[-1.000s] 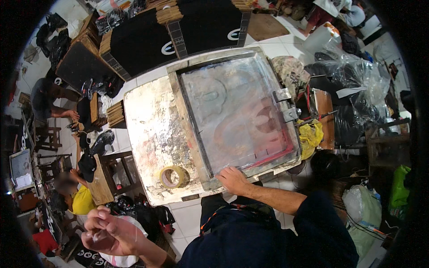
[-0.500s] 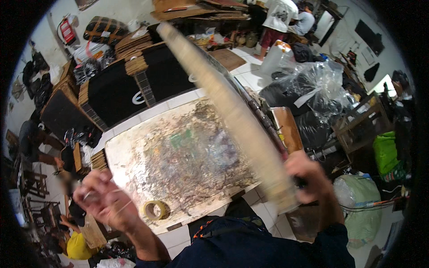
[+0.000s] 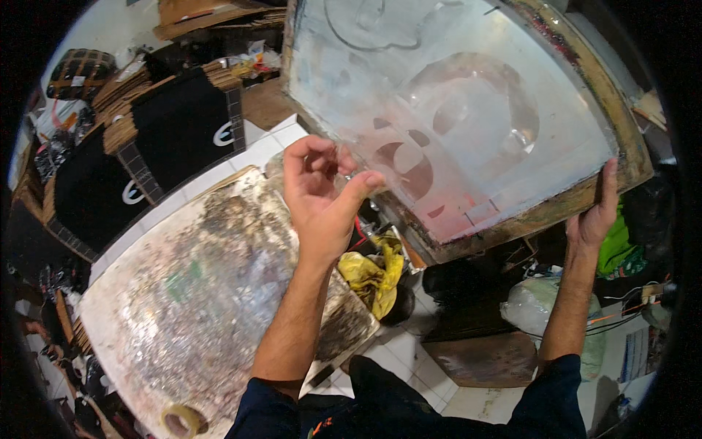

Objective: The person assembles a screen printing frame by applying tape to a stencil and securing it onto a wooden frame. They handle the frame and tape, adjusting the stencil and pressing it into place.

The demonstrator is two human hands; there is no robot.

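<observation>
A large printing screen (image 3: 468, 117), a pale mesh in a worn wooden frame with round see-through shapes, stands tilted at the upper right. At its lower right corner my right hand (image 3: 594, 212) grips the wooden frame, thumb along the near face and the other fingers hidden behind. Close to the screen's left edge is my left hand (image 3: 318, 190), its fingers curled and its thumb pointing right. A small clear, shiny bit shows at those fingertips; I cannot tell what it is. Whether this hand touches the screen is also unclear.
A stained board table (image 3: 183, 285) lies at the left, with a roll of tape (image 3: 181, 421) on its near edge. Yellow cloth or plastic (image 3: 376, 274) sits beside it. Black panels (image 3: 186, 110) with white marks stand behind, and a filled pale sack (image 3: 534, 307) is at the right.
The view has turned right. The screen, edge-on and blurred before, now shows its broad face, held farther up and right. My left hand has moved from the table's near left to the screen's left edge.
</observation>
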